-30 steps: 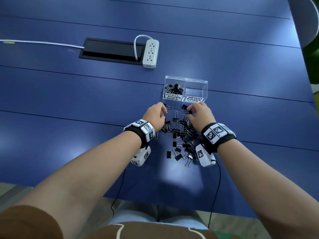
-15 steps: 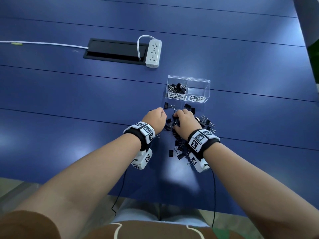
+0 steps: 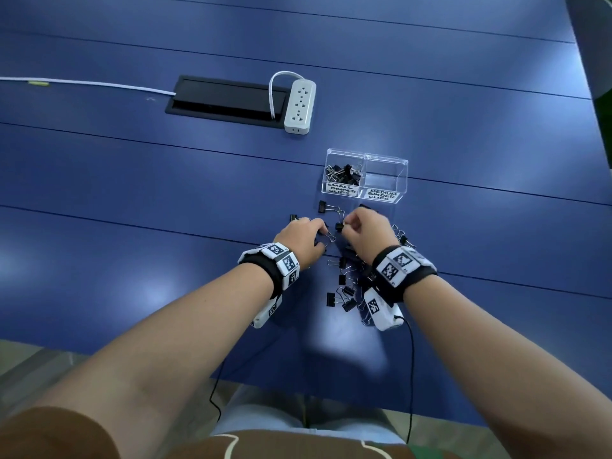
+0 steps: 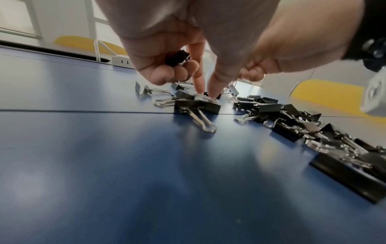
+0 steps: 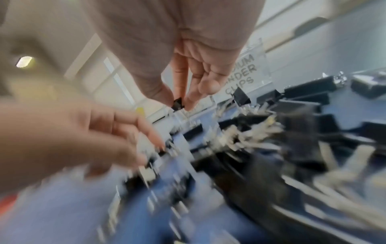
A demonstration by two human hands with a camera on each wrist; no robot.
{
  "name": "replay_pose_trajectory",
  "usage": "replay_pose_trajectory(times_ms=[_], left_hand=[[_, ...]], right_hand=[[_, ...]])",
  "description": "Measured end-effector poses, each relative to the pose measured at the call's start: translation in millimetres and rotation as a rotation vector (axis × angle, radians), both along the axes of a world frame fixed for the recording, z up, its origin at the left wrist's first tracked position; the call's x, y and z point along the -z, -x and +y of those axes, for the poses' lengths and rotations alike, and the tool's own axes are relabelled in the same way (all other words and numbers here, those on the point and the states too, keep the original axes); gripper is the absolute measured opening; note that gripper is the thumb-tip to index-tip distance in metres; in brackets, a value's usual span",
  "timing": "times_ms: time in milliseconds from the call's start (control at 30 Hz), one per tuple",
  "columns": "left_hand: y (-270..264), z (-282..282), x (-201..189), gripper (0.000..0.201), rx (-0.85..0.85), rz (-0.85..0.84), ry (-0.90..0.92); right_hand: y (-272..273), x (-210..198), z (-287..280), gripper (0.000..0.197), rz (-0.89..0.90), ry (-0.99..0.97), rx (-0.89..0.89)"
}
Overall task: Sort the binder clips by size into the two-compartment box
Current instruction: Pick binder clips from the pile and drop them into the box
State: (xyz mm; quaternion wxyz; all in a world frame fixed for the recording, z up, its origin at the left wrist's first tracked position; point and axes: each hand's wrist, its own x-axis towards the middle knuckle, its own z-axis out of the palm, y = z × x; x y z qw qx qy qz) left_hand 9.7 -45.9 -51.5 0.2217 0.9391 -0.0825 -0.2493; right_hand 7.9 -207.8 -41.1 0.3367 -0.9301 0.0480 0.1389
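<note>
Black binder clips (image 3: 344,286) lie heaped on the blue table (image 3: 132,226) between both wrists, spilling toward 12 o'clock. The right hand (image 3: 366,235) pinches one small clip (image 5: 177,102) between thumb and fingertips. The left hand (image 3: 303,240) curls its fingers round a clip (image 4: 176,57), while forefinger and thumb press a clip's wire handle (image 4: 205,97). At 12 o'clock stands the clear box (image 3: 402,180); small clips (image 3: 342,173) fill its left compartment. At 11 o'clock lies a power strip (image 3: 299,106).
</note>
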Motion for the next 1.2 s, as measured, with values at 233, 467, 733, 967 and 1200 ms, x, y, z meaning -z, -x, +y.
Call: replay_pose_trajectory(times_ms=[233, 467, 733, 967, 1200], left_hand=[[-0.2, -4.2, -4.7, 0.025, -0.102, 0.015, 0.144], [-31.9, -13.0, -24.3, 0.031, -0.154, -0.045, 0.229], [-85.0, -45.3, -38.2, 0.032, -0.111, -0.204, 0.248], [-64.3, -67.4, -32.9, 0.027, 0.009, -0.241, 0.239], [-11.1, -75.0, 8.6, 0.021, 0.184, -0.043, 0.101]], right_hand=[[-71.4, -34.0, -12.4, 0.017, -0.151, -0.143, 0.222], [-76.5, -33.6, -27.9, 0.022, -0.159, -0.089, 0.219], [-5.5, 4.1, -67.8, 0.018, -0.046, -0.009, 0.244], [25.2, 30.9, -83.7, 0.025, 0.088, 0.060, 0.302], [26.0, 23.8, -79.0, 0.029, 0.026, 0.011, 0.213]])
